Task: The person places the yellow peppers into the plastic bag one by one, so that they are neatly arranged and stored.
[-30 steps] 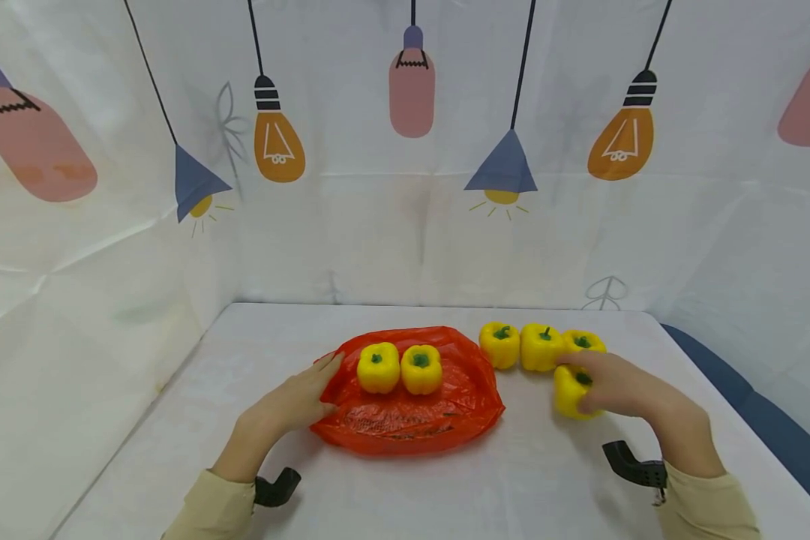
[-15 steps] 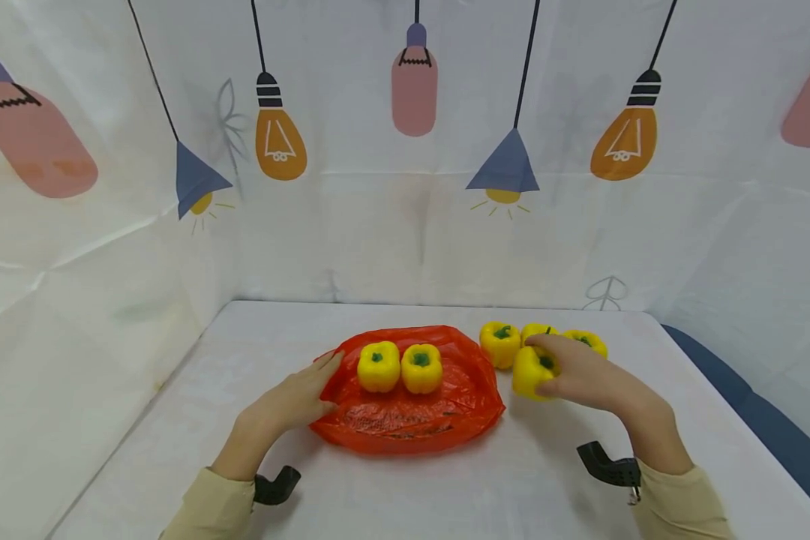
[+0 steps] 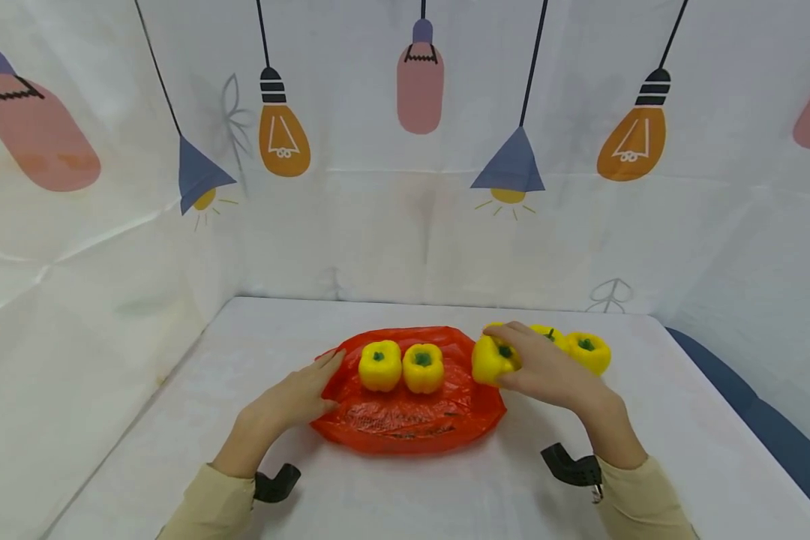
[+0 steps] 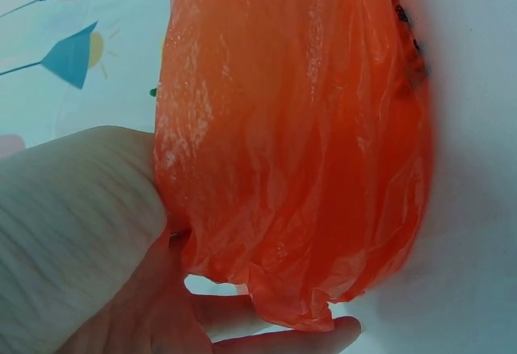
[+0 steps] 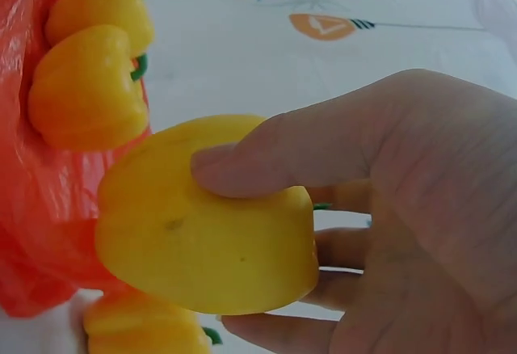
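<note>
Gripped in right hand [image 3: 548, 369], thumb on one side and fingers on the other: yellow pepper [image 3: 487, 365], at right edge of red bag [image 3: 405, 427]; whether touching the plastic, cannot tell. Laid at bag's left edge: left hand [image 3: 290, 401], fingers extended, partly behind loose film in left wrist view. Within bag's outline, side by side, stems up: first resting pepper [image 3: 380, 366] and second resting pepper [image 3: 423, 368]; in the mouth or merely on top, cannot tell. Farther right on table [image 3: 391, 495]: loose peppers [image 3: 588, 352], some partly hidden by right hand. Likeliest fault, by judgement: slip of gripped pepper, from smooth rounded skin under a single thumb. Second: snag on bag's thin edge, dragging plastic sideways and toppling the resting pair. Also possible: bump into second resting pepper from too low or too fast an approach, with a roll off crinkled, uneven film. Weak point on the left: little visible hold on the bag, hence shift or collapse under a push from the right.
</note>
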Demonstrator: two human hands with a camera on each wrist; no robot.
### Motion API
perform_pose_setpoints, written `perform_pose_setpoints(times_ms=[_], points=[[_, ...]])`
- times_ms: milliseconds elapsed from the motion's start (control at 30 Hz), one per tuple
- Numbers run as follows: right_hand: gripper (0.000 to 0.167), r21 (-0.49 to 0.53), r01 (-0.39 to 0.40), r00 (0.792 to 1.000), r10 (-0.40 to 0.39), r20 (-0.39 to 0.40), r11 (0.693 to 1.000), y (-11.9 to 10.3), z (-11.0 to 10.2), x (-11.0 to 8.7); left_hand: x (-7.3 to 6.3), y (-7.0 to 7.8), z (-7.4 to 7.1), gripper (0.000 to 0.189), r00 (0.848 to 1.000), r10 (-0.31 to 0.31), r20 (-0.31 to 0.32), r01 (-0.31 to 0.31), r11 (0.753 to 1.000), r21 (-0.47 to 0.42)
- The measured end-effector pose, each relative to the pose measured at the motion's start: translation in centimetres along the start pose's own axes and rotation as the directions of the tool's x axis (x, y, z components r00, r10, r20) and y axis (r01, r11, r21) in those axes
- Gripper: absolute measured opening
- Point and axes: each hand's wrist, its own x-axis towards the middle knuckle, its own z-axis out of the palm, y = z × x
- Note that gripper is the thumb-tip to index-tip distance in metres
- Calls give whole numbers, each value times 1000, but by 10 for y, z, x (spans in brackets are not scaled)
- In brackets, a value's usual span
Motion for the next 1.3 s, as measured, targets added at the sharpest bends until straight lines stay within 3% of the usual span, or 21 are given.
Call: perform_pose_setpoints(times_ms=[267, 533, 767, 1300], points=[[65, 28, -1, 1000, 1, 22, 1000, -7, 22, 22, 0, 0, 0, 79, 1000, 2, -2, -2, 1000, -1], [64, 47, -56, 995, 52, 83, 997, -3, 48, 37, 2, 1, 0, 80, 1000, 11, -6, -11, 1000, -6], [62, 0, -27, 997, 27, 72, 1000, -1, 51, 38, 2, 0, 0, 79, 1000, 9, 0, -9, 1000, -3], [70, 26, -20, 997, 18, 80, 999, 5, 53, 36, -3, 3, -1, 79, 1000, -3, 1, 3, 1000, -13]])
